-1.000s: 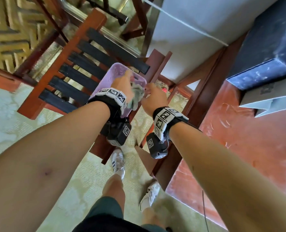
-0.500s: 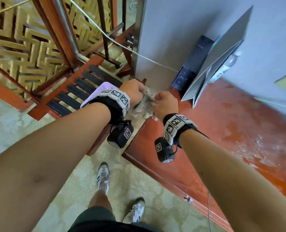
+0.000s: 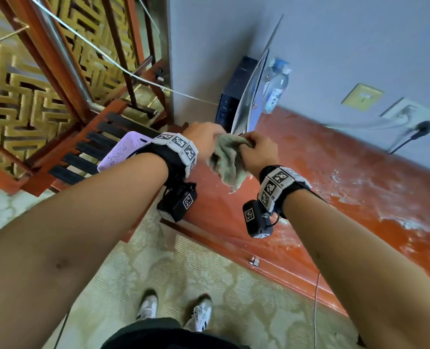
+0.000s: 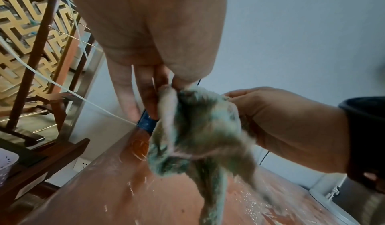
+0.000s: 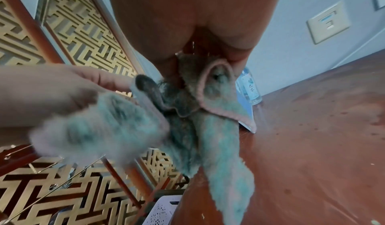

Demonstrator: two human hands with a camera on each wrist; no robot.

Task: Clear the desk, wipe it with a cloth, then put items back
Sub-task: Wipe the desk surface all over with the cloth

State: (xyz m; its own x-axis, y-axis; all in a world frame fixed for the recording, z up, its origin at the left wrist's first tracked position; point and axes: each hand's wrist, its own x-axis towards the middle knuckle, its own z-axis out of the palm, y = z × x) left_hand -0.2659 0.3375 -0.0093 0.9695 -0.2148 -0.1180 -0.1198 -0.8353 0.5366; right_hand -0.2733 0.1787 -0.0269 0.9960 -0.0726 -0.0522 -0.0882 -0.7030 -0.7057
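- Gripping the cloth [image 3: 227,159], both the left hand [image 3: 203,139] and right hand [image 3: 258,153] curl their fingers round its top.
- Cloth hangs lengthwise — tail pointing down over the desk [image 3: 334,172].

both hands, left hand [image 3: 203,140] and right hand [image 3: 258,152], grip a crumpled grey-green cloth [image 3: 227,161] above the corner of a wet red desk [image 3: 347,187]; a water bottle [image 3: 275,88] stands by the wall, a lilac basket [image 3: 123,152] sits at left.
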